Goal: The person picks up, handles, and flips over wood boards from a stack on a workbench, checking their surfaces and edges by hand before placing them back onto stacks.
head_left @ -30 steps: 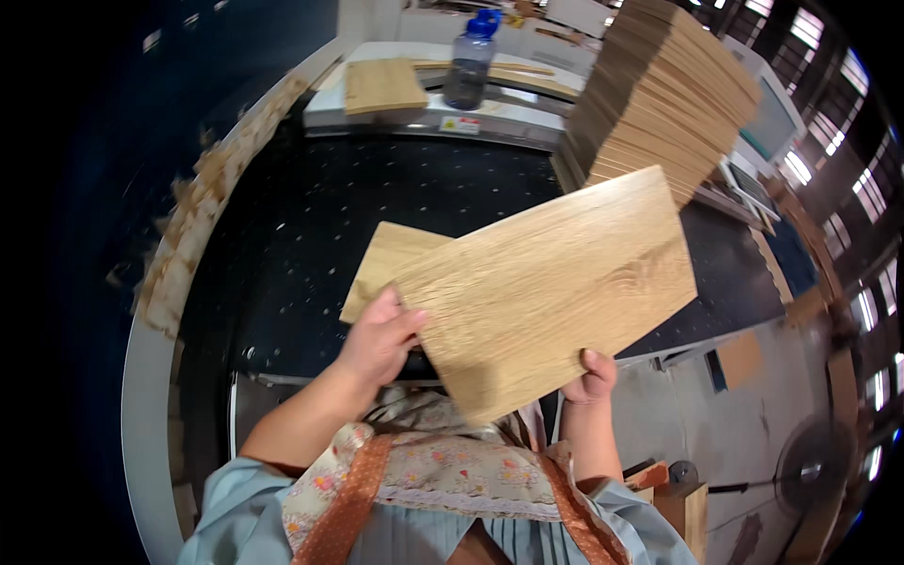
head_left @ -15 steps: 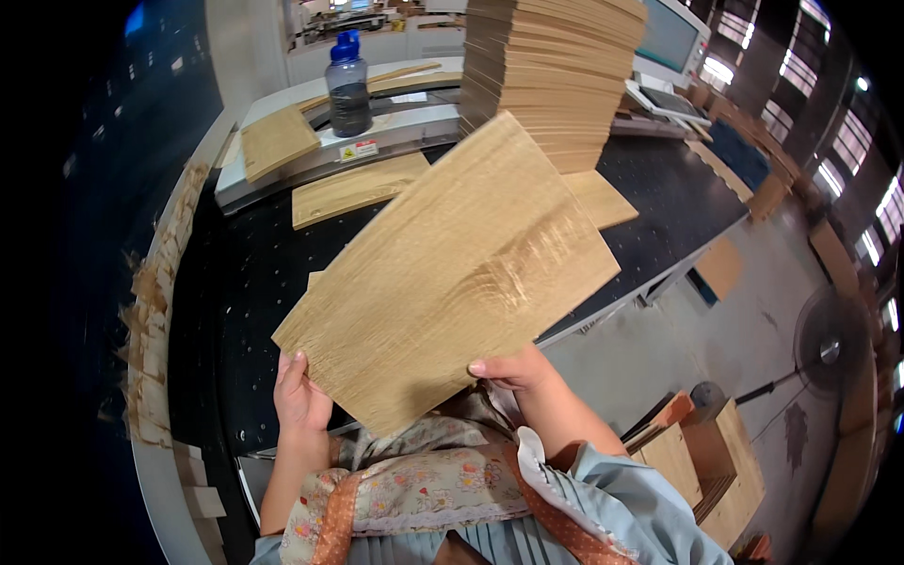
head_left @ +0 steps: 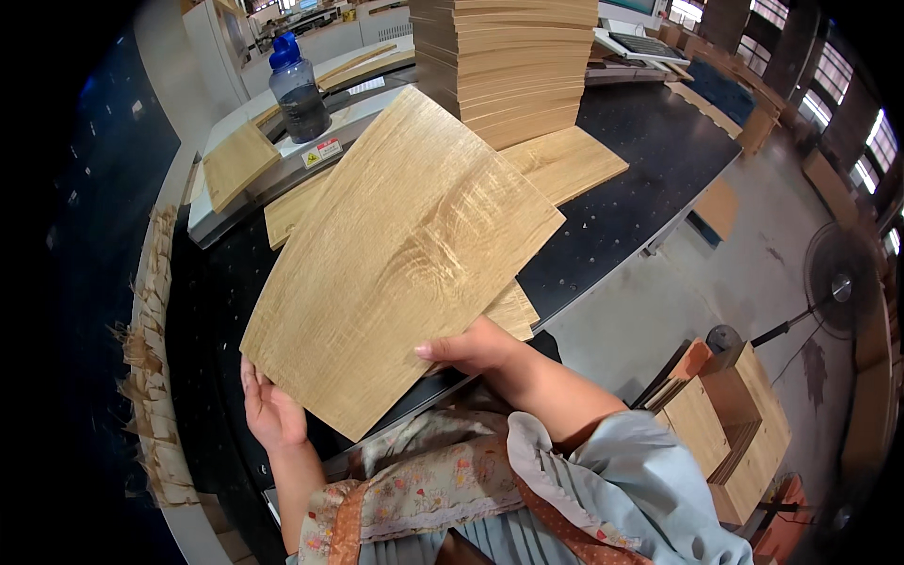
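Observation:
A large rectangular wood-grain board (head_left: 395, 254) is held up at a slant above the black table, its broad face toward me. My right hand (head_left: 471, 347) is closed on its lower right edge, thumb on the face and fingers hidden beneath. At the lower left corner, my left hand (head_left: 276, 414) supports the board's edge with its fingers, partly out of sight behind it. Under the held board, another wood-grain panel (head_left: 513, 311) shows at the right, close to my right hand.
Behind stands a tall stack of boards (head_left: 523, 71), with a flat board (head_left: 574, 165) at its foot. A blue-capped bottle (head_left: 301, 104) and a small panel (head_left: 240, 165) sit on the machine's pale ledge. A fan (head_left: 838, 282) and wooden boxes (head_left: 734, 414) are to the right.
The view has shifted, and the held board appears farther left. More of the panel under it shows beside my right hand. My left thumb no longer lies on the board's face.

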Demonstrator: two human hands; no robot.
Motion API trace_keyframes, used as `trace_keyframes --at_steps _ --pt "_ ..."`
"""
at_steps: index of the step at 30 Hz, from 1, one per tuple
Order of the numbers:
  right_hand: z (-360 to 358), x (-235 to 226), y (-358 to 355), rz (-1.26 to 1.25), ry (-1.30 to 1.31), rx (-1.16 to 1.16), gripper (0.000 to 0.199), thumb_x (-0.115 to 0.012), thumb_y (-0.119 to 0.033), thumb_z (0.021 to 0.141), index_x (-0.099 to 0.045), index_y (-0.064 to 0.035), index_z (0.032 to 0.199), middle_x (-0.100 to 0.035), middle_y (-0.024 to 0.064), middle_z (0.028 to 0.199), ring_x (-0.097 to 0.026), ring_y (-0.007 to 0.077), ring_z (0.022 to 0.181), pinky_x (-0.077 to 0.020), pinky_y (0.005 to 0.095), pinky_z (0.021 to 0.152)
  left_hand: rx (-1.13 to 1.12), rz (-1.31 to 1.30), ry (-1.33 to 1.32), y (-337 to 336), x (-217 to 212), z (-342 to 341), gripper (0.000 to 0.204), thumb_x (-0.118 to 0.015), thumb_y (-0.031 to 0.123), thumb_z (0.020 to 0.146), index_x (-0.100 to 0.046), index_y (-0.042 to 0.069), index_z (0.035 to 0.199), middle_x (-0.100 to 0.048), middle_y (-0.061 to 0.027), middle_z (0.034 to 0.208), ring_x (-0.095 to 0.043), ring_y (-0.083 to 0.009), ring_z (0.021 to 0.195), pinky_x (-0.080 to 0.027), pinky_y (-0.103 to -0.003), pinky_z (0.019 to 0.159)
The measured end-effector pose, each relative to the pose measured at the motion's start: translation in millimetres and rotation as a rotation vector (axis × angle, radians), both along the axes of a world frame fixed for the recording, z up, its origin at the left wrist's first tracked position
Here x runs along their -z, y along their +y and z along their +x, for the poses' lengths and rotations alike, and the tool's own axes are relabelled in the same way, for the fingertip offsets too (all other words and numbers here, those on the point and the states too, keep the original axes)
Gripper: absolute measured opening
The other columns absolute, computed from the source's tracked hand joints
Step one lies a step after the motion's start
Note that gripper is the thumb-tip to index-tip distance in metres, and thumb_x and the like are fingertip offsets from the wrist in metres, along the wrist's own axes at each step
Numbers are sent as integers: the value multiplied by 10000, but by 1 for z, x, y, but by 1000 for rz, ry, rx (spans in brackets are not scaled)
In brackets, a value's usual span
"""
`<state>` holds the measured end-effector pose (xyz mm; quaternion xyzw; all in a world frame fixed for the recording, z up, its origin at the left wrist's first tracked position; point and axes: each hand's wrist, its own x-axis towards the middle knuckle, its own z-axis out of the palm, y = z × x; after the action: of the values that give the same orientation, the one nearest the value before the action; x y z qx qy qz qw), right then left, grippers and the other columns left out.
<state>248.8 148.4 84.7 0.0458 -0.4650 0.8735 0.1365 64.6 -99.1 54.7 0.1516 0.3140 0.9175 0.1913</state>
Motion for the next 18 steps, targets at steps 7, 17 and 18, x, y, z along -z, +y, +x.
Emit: trace_keyframes --at_steps 7,17,18 --pt "-13 -45 -13 -26 -257 -58 533 -658 -199 815 -446 -14 1268 -562 86 1179 -540 169 1057 -448 314 869 -288 -1163 1347 20 -77 43 846 -663 74 666 -265 31 1411 -193 -168 1487 -170 -291 1384 -122 -414 1116" --pt "-65 -40 -34 -158 -347 121 454 -644 -286 841 -529 0 1174 -591 84 1086 -549 139 971 -441 279 795 -485 -1390 1851 69 -68 15 602 -505 -35 715 -456 93 1301 -359 -179 1397 -337 -423 1275 -296 -572 1005" --pt "-63 -45 -27 -101 -422 145 479 -647 -306 837 -521 12 1172 -592 88 1071 -550 140 964 -439 274 793 -500 -1354 1862 66 -71 8 607 -504 -46 700 -463 82 1292 -382 -185 1379 -358 -425 1259 -314 -555 1000"
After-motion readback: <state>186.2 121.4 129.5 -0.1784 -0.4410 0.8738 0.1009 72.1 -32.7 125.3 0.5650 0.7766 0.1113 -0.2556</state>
